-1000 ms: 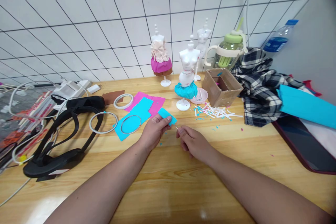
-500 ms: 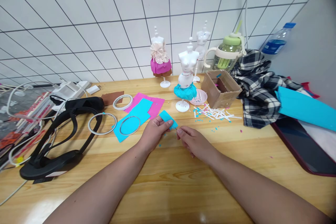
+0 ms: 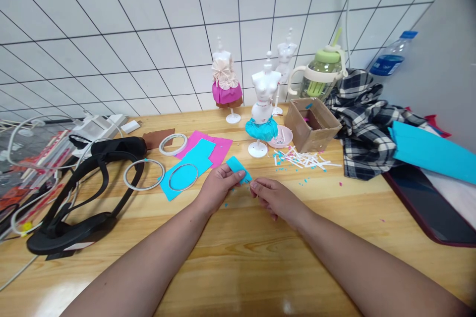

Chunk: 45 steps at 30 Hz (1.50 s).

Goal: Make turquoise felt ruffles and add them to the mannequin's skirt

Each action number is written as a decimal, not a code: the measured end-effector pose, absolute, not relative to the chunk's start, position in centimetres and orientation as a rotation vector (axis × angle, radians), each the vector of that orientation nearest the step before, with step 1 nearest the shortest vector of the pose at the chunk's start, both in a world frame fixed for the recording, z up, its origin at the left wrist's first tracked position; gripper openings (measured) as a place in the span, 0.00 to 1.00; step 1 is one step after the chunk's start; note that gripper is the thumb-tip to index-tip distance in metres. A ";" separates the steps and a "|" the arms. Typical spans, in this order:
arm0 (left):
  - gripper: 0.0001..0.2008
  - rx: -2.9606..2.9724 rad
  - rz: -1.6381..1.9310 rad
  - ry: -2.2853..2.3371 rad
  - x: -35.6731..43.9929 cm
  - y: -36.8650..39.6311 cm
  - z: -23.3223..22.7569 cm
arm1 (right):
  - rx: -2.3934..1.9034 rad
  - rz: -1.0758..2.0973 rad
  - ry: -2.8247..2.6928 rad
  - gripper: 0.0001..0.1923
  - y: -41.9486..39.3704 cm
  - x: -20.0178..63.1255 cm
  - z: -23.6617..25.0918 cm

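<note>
White wall tiles back our wooden table (image 3: 238,257). Just ahead stand a mannequin (image 3: 263,104) in a teal skirt, a cardboard box (image 3: 312,124) and paper scraps (image 3: 305,160) — bare wood lies nearer us. Our left hand (image 3: 217,185) pinches a small teal felt piece (image 3: 238,164); our right hand (image 3: 273,197), fingertips closed, touches its edge.

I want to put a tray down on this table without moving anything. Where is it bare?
Bare wood lies in front of the left hand and right hand, along the near edge of the table. It is crowded behind: paper sheets, dress forms, paper scraps, box.
</note>
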<state>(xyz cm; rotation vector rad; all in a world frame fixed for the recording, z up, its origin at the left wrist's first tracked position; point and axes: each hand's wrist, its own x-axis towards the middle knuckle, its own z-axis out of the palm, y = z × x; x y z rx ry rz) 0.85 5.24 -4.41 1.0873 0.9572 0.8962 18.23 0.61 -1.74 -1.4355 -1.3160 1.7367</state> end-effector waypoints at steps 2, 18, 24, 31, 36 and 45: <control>0.14 1.083 0.893 0.950 0.9 5.2 -4.4 | -1.435 1.744 -1.303 0.17 0.6 18.2 -1.7; 0.11 0.903 1.010 0.956 1.3 5.0 -3.8 | -1.315 1.796 -1.350 0.17 0.4 18.0 -2.7; 0.12 0.963 0.967 0.956 1.3 5.0 -3.6 | -1.235 1.857 -1.316 0.14 0.0 17.5 -2.9; 0.12 0.997 0.951 0.968 1.4 5.0 -3.8 | -1.230 1.836 -1.310 0.12 -0.3 17.3 -2.7; 0.11 0.978 0.967 0.945 1.4 4.9 -3.8 | -1.214 1.856 -1.313 0.11 -0.2 17.3 -2.5; 0.11 0.953 0.981 0.949 1.4 4.8 -3.7 | -1.226 1.847 -1.293 0.10 -0.1 17.1 -2.0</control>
